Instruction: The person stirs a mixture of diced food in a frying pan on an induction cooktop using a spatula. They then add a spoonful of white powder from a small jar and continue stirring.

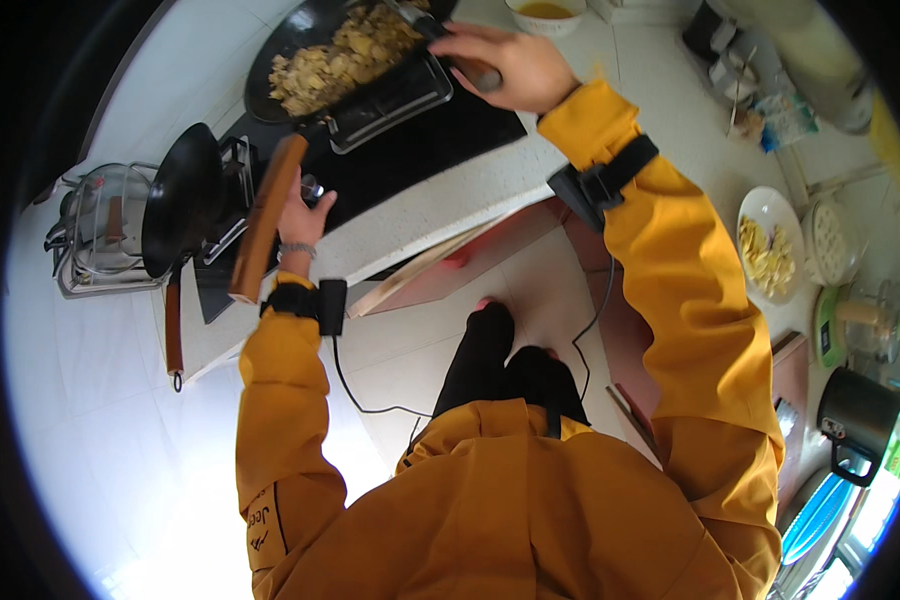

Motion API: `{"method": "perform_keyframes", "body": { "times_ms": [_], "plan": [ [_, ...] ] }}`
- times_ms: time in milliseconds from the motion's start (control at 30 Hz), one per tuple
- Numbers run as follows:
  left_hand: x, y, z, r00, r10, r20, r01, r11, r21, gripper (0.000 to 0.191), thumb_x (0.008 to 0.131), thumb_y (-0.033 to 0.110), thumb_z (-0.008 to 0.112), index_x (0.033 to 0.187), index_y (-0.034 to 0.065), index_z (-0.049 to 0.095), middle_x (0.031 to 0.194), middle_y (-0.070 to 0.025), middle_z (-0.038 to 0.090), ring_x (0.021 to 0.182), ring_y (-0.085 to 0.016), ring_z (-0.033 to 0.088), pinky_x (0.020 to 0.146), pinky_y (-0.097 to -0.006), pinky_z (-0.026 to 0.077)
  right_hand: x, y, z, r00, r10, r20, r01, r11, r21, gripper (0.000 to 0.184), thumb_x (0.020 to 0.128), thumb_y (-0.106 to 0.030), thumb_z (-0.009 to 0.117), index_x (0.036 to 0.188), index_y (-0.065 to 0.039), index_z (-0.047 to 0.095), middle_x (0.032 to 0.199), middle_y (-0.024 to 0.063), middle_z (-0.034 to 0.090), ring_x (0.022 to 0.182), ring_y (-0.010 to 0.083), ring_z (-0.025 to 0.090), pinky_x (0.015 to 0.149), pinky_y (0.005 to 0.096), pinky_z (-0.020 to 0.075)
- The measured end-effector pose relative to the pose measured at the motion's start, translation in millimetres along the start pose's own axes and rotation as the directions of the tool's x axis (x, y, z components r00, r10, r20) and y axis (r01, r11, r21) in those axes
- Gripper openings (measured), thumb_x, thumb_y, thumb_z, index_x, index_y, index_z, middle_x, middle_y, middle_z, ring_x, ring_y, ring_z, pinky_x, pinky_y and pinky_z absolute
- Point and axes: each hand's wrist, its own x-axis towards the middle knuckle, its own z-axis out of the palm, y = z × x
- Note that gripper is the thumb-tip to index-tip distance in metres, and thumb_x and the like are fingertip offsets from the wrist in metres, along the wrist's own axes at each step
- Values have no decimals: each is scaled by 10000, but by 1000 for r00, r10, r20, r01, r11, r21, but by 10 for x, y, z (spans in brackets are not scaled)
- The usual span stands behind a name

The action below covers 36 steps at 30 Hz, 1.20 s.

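Observation:
My right hand (521,67) grips the wood-ended handle of a spatula (427,22), whose metal end reaches into the food. Chopped yellow and brown food (345,60) lies in a dark wok (266,79) on the far burner. The wok's wooden handle (270,217) points back toward me, passing over my left hand (300,221) and hiding part of it. That hand is at a silver stove knob (313,187), thumb on one side; whether its fingers close on the knob cannot be seen.
A second pan (184,199) sits on the left burner of the black cooktop (420,161), its handle jutting past the counter edge. Glass lids (112,217) stand left of it. At right are a plate of sliced food (769,255), a black pot (859,420) and a bowl of liquid (547,15).

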Motion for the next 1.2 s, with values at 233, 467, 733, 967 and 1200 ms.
{"method": "perform_keyframes", "body": {
  "times_ms": [233,467,733,967,1200],
  "plan": [
    [-389,126,-829,837,-323,442,496,109,-861,429,848,247,569,1236,97,464,1216,-74,497,1197,-205,392,958,-338,357,489,-21,-371,914,-285,289,316,947,-66,375,681,-116,632,1047,-168,569,785,43,588,602,217,586,491,302,468],
    [-283,462,-1521,667,173,724,745,-154,-649,610,863,401,488,1330,67,281,1167,-131,512,1004,-264,546,817,-354,468,1696,-162,-1016,965,167,200,-201,966,162,197,741,-111,623,924,-43,596,674,62,612,574,129,586,535,256,455],
    [-150,521,-1527,564,252,786,824,-118,-554,675,827,231,591,1355,134,182,984,-80,562,647,-120,541,526,-258,491,2640,-87,-1178,731,606,313,-630,776,-30,264,699,-266,580,638,-9,580,483,71,552,428,158,558,490,263,469],
    [-149,540,-1486,509,261,820,854,-274,-442,496,882,209,487,1318,198,251,853,-32,500,558,-112,426,500,-234,390,2550,301,-973,611,574,545,-746,649,153,278,763,-257,572,771,21,561,491,102,541,357,155,517,339,255,417],
    [-127,575,-1538,501,229,834,864,-192,-466,506,881,202,485,1319,205,231,844,-30,497,542,-118,425,494,-261,398,1572,275,-561,491,678,547,-814,134,565,198,820,-221,522,913,-51,561,613,116,593,492,184,590,461,271,491]
  ]
}}
